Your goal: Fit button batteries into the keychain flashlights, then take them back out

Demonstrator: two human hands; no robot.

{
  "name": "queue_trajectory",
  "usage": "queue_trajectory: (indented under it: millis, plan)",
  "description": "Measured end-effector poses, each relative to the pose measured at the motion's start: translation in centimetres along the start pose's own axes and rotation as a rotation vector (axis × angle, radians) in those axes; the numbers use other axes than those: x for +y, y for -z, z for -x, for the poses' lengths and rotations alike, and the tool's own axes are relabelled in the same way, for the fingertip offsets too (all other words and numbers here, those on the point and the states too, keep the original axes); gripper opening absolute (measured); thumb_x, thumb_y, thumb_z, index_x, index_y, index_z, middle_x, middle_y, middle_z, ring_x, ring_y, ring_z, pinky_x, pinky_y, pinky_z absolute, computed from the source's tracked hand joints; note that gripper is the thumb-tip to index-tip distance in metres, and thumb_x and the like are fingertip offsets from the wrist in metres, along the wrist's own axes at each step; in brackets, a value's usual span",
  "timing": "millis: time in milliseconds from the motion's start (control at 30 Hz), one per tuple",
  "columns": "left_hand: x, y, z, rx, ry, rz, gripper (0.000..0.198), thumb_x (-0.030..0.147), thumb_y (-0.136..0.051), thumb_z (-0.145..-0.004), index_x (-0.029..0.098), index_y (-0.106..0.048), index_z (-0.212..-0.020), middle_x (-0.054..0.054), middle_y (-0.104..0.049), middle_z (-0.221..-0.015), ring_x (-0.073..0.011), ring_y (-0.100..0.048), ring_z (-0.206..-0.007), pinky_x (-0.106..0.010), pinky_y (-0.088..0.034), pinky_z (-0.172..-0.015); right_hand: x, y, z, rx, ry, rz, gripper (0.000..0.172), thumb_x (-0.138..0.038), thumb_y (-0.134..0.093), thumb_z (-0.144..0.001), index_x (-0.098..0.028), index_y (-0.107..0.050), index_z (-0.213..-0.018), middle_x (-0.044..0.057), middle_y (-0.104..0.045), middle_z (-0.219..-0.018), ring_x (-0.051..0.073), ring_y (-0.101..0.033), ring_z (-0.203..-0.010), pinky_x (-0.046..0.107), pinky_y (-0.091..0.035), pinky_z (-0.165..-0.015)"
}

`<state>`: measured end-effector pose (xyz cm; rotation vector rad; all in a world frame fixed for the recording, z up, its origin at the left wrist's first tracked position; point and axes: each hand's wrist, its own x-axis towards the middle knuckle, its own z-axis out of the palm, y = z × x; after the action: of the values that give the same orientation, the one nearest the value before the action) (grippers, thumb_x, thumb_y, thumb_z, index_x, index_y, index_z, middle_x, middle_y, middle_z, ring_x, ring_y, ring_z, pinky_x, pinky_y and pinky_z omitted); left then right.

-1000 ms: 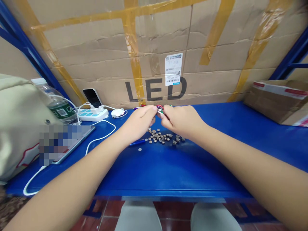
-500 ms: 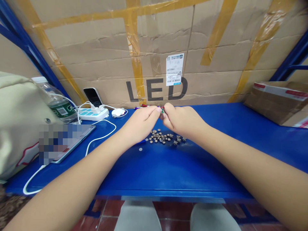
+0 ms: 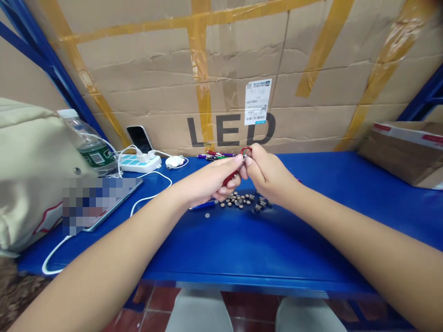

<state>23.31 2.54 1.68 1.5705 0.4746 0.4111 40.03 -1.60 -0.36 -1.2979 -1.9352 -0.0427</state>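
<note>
My left hand (image 3: 214,180) is closed around a red object (image 3: 230,178), which looks like a slim barrel. My right hand (image 3: 265,169) meets it at the fingertips, pinching a small part beside a curved red piece (image 3: 246,149). Just beyond and below the hands, several small round metal pieces (image 3: 238,200) lie in a loose pile. A blue pen-like item (image 3: 203,206) rests under my left hand, and a small grey disc (image 3: 207,215) lies nearer the front. Behind my hands are several coloured pens (image 3: 221,155), partly hidden.
On the left are a beige bag (image 3: 38,166), a bottle (image 3: 92,152), a tablet (image 3: 114,205), a power strip (image 3: 129,162) with white cables and a phone (image 3: 139,138). An open carton (image 3: 398,154) sits at the right. A large cardboard box (image 3: 145,83) stands behind the blue table (image 3: 242,253).
The view has shifted slightly. My hands have turned, and the red object and curved red piece now show. More of the coloured pens and the blue item is visible.
</note>
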Motion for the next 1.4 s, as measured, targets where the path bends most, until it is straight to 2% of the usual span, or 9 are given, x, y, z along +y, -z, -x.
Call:
queue_trajectory:
  millis: [200, 333, 533, 800, 967, 1067, 1167, 1333, 1400]
  plan:
    - [0.2, 0.0, 0.2, -0.034, 0.016, -0.019, 0.039, 0.053, -0.041, -0.098, 0.018, -0.05, -0.083, 0.008, -0.03, -0.059, -0.0035, -0.021, -0.041, -0.012, -0.019, -0.036, 0.7, 0.1, 0.2, 0.023, 0.075, -0.007, 0.019, -0.039, -0.028, -0.095, -0.026, -0.031, -0.081, 0.001, -0.053, -0.067, 0.019, -0.048, -0.059, 0.033, -0.036, -0.058]
    - [-0.1, -0.3, 0.1, 0.016, -0.042, -0.125, 0.042, 0.051, -0.034, -0.101, 0.018, -0.047, -0.079, 0.007, -0.03, -0.059, -0.0044, -0.025, -0.043, -0.013, -0.024, -0.038, 0.9, -0.3, 0.3, 0.064, 0.092, -0.169, 0.022, -0.037, -0.028, -0.098, -0.026, -0.036, -0.081, -0.001, -0.053, -0.068, 0.017, -0.049, -0.062, 0.033, -0.038, -0.062]
    - [-0.2, -0.8, 0.2, -0.014, -0.023, -0.092, 0.042, 0.052, -0.032, -0.101, 0.019, -0.046, -0.079, 0.007, -0.028, -0.058, -0.005, -0.025, -0.044, -0.014, -0.024, -0.039, 0.4, -1.0, 0.8, 0.045, -0.021, -0.385, 0.025, -0.036, -0.028, -0.099, -0.025, -0.037, -0.079, -0.002, -0.053, -0.067, 0.015, -0.046, -0.059, 0.031, -0.039, -0.061]
    - [0.8, -0.7, 1.0, -0.154, 0.132, 0.093, 0.041, 0.057, -0.045, -0.095, 0.02, -0.045, -0.078, 0.009, -0.022, -0.056, -0.0049, -0.013, -0.043, -0.014, -0.014, -0.038, 0.5, -0.7, 1.1, 0.104, -0.052, -0.259, 0.03, -0.047, -0.024, -0.098, -0.026, -0.036, -0.081, 0.0, -0.048, -0.069, 0.017, -0.045, -0.064, 0.032, -0.038, -0.06]
    - [-0.5, -1.3, 0.6, -0.209, 0.155, -0.254, 0.044, 0.059, -0.043, -0.094, 0.018, -0.054, -0.083, 0.007, -0.032, -0.06, -0.0066, -0.027, -0.047, -0.016, -0.026, -0.04, 0.0, 0.2, 0.8, 0.086, 0.046, -0.268, 0.029, -0.046, -0.025, -0.099, -0.026, -0.032, -0.081, -0.003, -0.042, -0.065, 0.015, -0.038, -0.056, 0.031, -0.033, -0.056]
    - [-1.1, -1.5, 0.4, -0.203, 0.08, -0.446, 0.043, 0.055, -0.038, -0.097, 0.017, -0.058, -0.09, 0.004, -0.039, -0.065, -0.0086, -0.037, -0.053, -0.018, -0.033, -0.044, -0.5, 1.7, 0.0, 0.063, 0.047, -0.169, 0.028, -0.041, -0.026, -0.099, -0.025, -0.032, -0.078, -0.003, -0.041, -0.064, 0.014, -0.038, -0.056, 0.03, -0.032, -0.057]
    - [-0.8, -1.0, 0.4, -0.131, -0.001, -0.431, 0.04, 0.052, -0.035, -0.099, 0.018, -0.056, -0.092, 0.004, -0.037, -0.067, -0.0085, -0.036, -0.054, -0.017, -0.03, -0.043, 0.4, 4.5, -0.8, -0.067, -0.172, 0.005, 0.029, -0.041, -0.032, -0.096, -0.023, -0.036, -0.073, -0.002, -0.042, -0.063, 0.014, -0.04, -0.059, 0.03, -0.035, -0.059]
    - [0.1, 0.5, 0.3, 0.015, 0.0, -0.358, 0.033, 0.046, -0.036, -0.1, 0.019, -0.053, -0.09, 0.006, -0.036, -0.066, -0.0069, -0.031, -0.048, -0.018, -0.026, -0.042, 5.0, 9.0, -0.6, -0.672, -0.554, 0.094, 0.037, -0.056, -0.044, -0.087, -0.023, -0.049, -0.072, 0.0, -0.047, -0.062, 0.015, -0.045, -0.054, 0.03, -0.04, -0.052]
    - [0.0, 0.6, 0.1, 0.023, 0.016, -0.407, 0.032, 0.044, -0.037, -0.1, 0.019, -0.054, -0.091, 0.005, -0.038, -0.066, -0.0069, -0.032, -0.049, -0.018, -0.028, -0.042, 6.6, 9.8, -0.2, -0.811, -0.63, 0.128, 0.037, -0.055, -0.051, -0.083, -0.022, -0.05, -0.067, 0.0, -0.047, -0.061, 0.014, -0.044, -0.053, 0.031, -0.04, -0.051]
